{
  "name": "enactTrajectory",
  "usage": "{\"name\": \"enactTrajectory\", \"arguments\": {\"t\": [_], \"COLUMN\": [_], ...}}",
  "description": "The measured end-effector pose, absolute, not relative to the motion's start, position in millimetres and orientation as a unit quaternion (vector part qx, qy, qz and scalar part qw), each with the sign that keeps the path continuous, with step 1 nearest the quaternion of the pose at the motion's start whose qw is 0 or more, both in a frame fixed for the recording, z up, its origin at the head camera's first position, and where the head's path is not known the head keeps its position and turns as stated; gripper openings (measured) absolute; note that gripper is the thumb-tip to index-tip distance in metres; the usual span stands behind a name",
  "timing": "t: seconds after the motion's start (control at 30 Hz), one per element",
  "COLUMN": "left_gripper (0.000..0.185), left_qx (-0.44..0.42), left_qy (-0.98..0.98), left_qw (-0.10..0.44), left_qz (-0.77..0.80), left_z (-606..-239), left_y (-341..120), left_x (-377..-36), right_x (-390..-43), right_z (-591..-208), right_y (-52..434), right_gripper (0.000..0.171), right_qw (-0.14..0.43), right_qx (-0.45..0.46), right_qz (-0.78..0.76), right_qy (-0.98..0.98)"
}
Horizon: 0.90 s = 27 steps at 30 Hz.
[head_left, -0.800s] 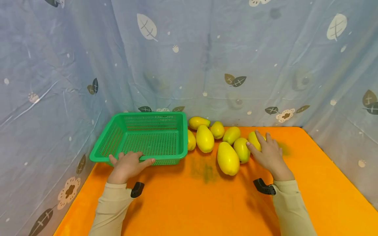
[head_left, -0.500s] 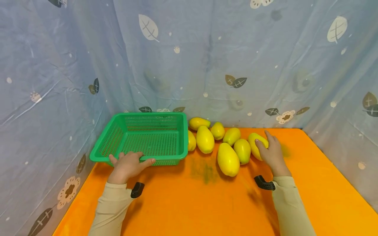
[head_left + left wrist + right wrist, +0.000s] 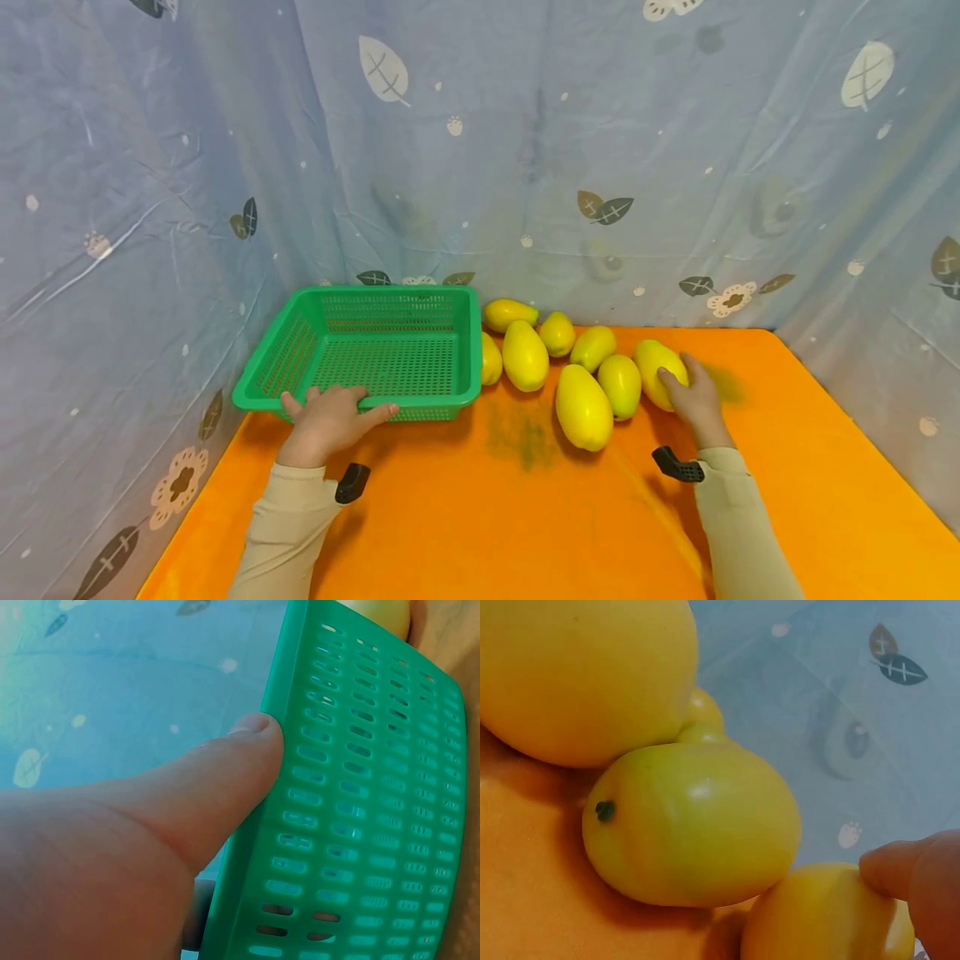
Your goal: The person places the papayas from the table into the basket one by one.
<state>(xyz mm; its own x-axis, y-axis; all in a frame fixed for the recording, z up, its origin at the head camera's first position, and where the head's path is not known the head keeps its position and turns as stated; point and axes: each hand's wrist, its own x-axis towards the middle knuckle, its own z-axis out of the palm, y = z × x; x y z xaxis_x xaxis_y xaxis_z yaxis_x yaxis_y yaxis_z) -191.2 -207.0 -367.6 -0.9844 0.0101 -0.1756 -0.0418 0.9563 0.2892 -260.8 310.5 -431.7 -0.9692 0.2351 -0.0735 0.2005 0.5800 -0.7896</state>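
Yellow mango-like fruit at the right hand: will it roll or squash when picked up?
The yellow mango-like fruit may roll: its sides are rounded. Probably firm; no dent shows by the right hand. Smooth skin could slip.

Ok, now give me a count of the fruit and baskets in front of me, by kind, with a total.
Yellow fruits: 8, including one partly hidden by the basket
Green baskets: 1
Total: 9
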Motion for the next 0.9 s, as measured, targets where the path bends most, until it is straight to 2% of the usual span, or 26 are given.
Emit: {"name": "enactTrajectory", "arguments": {"t": [0.3,0.43,0.53,0.63,0.73,0.9], "left_gripper": [0.087,0.086,0.087,0.089,0.089,0.085], "left_qx": [-0.007,-0.011,-0.014,-0.015,-0.016,-0.014], "left_qy": [0.986,0.986,0.986,0.986,0.986,0.987], "left_qw": [0.087,0.088,0.089,0.088,0.087,0.082], "left_qz": [0.144,0.144,0.142,0.142,0.141,0.139], "left_z": [-364,-365,-367,-368,-368,-368], "left_y": [-204,-204,-205,-206,-207,-204], "left_x": [-192,-192,-192,-192,-192,-191], "right_x": [-257,-249,-241,-240,-248,-266], "right_z": [-428,-404,-375,-345,-322,-319], "right_y": [313,300,274,233,180,83], "right_gripper": [0.073,0.073,0.074,0.071,0.064,0.059], "right_qw": [0.044,0.069,0.079,0.054,-0.002,-0.117], "right_qx": [-0.175,-0.174,-0.123,-0.043,0.02,0.054], "right_qz": [0.519,0.589,0.648,0.696,0.725,0.735], "right_qy": [-0.835,-0.786,-0.747,-0.715,-0.689,-0.666]}}
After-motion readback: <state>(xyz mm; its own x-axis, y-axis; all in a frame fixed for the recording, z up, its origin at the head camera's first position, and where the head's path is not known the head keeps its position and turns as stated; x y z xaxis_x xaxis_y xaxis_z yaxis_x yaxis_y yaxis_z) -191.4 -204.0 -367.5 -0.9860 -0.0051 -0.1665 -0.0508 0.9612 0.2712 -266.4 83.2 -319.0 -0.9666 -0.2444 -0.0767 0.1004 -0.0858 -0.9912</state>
